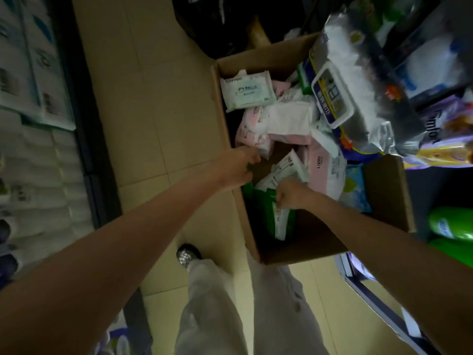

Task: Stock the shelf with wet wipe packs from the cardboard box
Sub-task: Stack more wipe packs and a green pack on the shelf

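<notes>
Many packs are still in the box, so we judge the stocking far from finished. Starting at the left, the shelf (pixel 33 80) along that side already carries rows of pale packaged goods, though we cannot tell whether any of them came out of this box. Next comes our left hand (pixel 236 166), reaching over the near wall of the cardboard box (pixel 289 242) with its fingers curled; something small and green shows at the fingers, but we cannot tell whether it has hold of a pack. Further back in the box lies a pale green wet wipe pack (pixel 247 90) flat against the far corner, and just beside it a loose heap of pink and white packs (pixel 276 121).

Our right hand (pixel 290 193) is lower down in the box, its fingers pinched on the top edge of a green and white pack (pixel 273 213) that stands on end among others like it. A pink pack (pixel 323 167) leans just beyond that hand. At the right, a large silver-wrapped pack (pixel 358 90) rests across the box's far rim, and purple bags (pixel 440 134) crowd the shelf beside it.

What is left, as we read it, is nearly everything: lifting these packs out and setting them on the shelf.
</notes>
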